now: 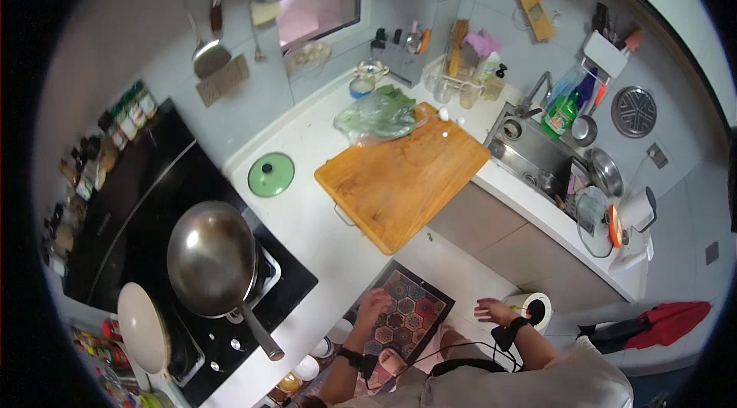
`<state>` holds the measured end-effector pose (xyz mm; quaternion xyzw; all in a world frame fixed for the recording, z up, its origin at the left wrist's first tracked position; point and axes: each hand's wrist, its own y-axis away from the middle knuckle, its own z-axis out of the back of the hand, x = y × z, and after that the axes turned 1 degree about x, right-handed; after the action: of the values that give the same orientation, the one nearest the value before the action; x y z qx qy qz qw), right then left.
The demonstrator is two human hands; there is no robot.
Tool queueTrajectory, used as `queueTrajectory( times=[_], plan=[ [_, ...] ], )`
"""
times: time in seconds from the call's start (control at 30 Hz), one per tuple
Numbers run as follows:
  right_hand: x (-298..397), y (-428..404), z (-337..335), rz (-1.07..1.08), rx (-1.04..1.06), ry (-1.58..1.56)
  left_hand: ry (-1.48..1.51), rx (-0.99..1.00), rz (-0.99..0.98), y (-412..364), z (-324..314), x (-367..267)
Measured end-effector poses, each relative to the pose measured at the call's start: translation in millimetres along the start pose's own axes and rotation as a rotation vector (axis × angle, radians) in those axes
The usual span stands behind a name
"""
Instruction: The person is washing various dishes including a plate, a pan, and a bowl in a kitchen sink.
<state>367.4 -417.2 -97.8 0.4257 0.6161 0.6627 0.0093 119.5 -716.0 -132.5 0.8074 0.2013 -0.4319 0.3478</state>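
Note:
My left hand (375, 305) hangs over the hexagon-patterned floor mat (403, 313), fingers loosely bent, with nothing seen in it. Over the pale floor to the right, my right hand (493, 311) is held with its fingers spread and no object in it. Each wrist wears a black strap. Ahead of me a wooden cutting board (403, 177) lies across the counter corner, its near corner past the counter edge. Leafy greens in a clear plastic bag (377, 117) rest against the board's far side. A few small white pieces (444, 115) are at its far right corner.
A wok (210, 258) and a pale pan (141, 327) sit on the black gas stove (299, 281), handles towards me. A green lid (270, 175) lies beside it. At right are a steel sink (532, 157) and a waste bin (535, 307). Knives stand in a holder (397, 59).

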Motion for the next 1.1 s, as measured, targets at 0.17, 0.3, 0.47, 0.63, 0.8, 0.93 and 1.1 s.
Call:
queueTrajectory(
  times=[0.17,0.3,0.47,0.63,0.8,0.93,1.1],
  plan=[
    [89.3,-47.6,33.9,0.319,-0.173,0.001,-0.638,-0.491,-0.551,-80.1,-10.9,-102.2],
    [185.9,-110.4,80.5,0.571,-0.258,0.129,-0.907,-0.619,-0.578,-151.3,-15.1,-146.8],
    [280.4,-192.6,74.1,0.750,-0.380,0.304,-1.364,-0.829,0.017,-192.2,-9.0,-126.0],
    [361.6,-218.7,75.7,0.997,-0.602,0.682,-1.473,-1.134,0.050,-215.8,-47.3,-124.4],
    [389.2,-220.6,54.2,0.705,-0.556,0.750,-1.504,-1.209,0.099,-226.3,-49.0,-128.4],
    [379.8,-259.3,61.0,0.703,-0.624,0.393,-1.515,-1.196,0.090,-216.5,-52.6,-137.3],
    [399.5,-284.9,81.3,0.392,-0.630,0.289,-1.453,-1.176,0.136,-226.2,-43.3,-145.5]
  ],
)
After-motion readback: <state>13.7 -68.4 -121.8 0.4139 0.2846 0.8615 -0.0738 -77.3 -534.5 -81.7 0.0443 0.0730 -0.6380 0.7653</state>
